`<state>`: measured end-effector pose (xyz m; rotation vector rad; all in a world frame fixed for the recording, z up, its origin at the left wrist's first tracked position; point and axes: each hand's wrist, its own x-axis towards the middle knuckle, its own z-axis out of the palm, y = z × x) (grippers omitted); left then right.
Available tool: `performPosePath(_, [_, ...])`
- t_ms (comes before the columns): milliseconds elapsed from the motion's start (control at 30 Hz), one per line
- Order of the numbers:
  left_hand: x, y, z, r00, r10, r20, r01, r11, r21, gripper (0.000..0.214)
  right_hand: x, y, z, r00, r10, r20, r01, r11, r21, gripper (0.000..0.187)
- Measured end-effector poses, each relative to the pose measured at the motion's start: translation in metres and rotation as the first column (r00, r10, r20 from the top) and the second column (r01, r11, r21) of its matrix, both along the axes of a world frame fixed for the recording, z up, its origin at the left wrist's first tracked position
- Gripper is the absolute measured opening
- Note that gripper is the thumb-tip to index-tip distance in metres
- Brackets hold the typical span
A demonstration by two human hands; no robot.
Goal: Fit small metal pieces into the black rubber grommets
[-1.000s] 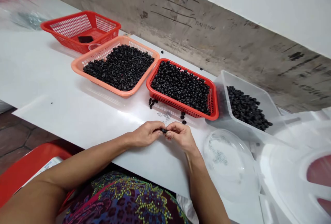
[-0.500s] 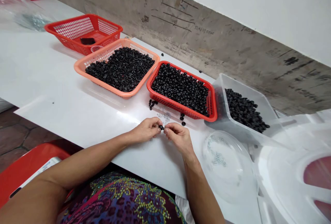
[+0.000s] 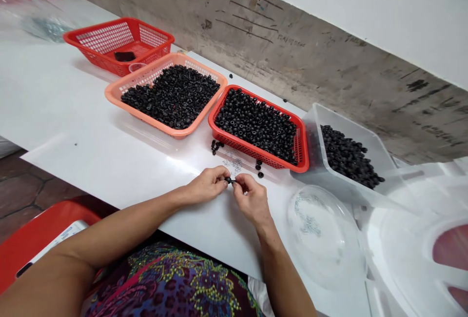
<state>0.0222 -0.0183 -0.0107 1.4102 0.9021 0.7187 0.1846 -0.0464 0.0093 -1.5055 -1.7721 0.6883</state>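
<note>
My left hand (image 3: 206, 185) and my right hand (image 3: 250, 197) meet over the white table (image 3: 91, 127), fingertips pinched together on a small black bead-like part (image 3: 229, 180). Just beyond my fingers lie a little heap of tiny clear pieces (image 3: 233, 164) and a few loose black parts (image 3: 215, 146). Behind those stands a red basket (image 3: 303, 148) full of round black parts. To its left is an orange basket (image 3: 113, 93) heaped with similar black parts.
A clear plastic tub (image 3: 365, 134) with black parts sits at the right. A clear round lid (image 3: 325, 234) with small metal bits lies near my right forearm. An almost bare red basket (image 3: 117, 39) stands far left. A rough wall runs behind the table.
My hands stay pinched on the small black part; the fingers have shifted slightly around it. The view has drifted a little.
</note>
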Motion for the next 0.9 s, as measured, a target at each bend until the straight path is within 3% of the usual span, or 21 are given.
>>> performPosePath(133, [0.0,-0.001,0.0,0.994,0.028,-0.104,-0.012,0.988,0.155,0.013,-0.004,-0.004,-0.002,0.976,0.044,0.214,-0.088,0.976,0.201,0.014])
performPosePath(233, [-0.002,-0.001,0.002,0.99,0.018,-0.14,0.012,0.978,0.208,0.012,-0.005,-0.006,-0.002,0.958,0.087,0.274,-0.158,0.956,0.247,0.018])
performPosePath(333, [-0.004,-0.002,0.004,0.99,-0.028,-0.135,0.059,0.972,0.229,0.013,-0.002,-0.006,0.001,0.976,0.116,0.185,-0.15,0.972,0.181,0.017])
performPosePath(433, [-0.005,-0.002,0.005,0.989,-0.079,-0.127,0.104,0.972,0.209,0.015,0.003,-0.003,0.003,0.993,0.117,-0.003,-0.117,0.993,0.009,0.012])
performPosePath(600, [-0.005,-0.002,0.004,0.99,-0.109,-0.089,0.119,0.987,0.106,0.013,0.007,0.002,-0.001,0.97,0.056,-0.236,-0.118,0.96,-0.254,0.008])
performPosePath(667, [-0.005,-0.003,0.003,0.99,-0.106,-0.097,0.115,0.989,0.09,0.012,0.005,0.001,-0.001,0.974,0.07,-0.214,-0.123,0.961,-0.247,0.009])
performPosePath(800, [-0.006,-0.004,0.004,0.984,-0.097,-0.15,0.118,0.983,0.142,0.016,0.0,-0.002,0.001,0.993,0.117,-0.035,-0.119,0.991,-0.068,0.014])
performPosePath(900, [-0.005,-0.005,0.01,0.981,-0.088,-0.17,0.12,0.975,0.188,0.019,0.003,-0.001,0.002,0.983,0.111,-0.144,-0.131,0.982,-0.134,0.01])
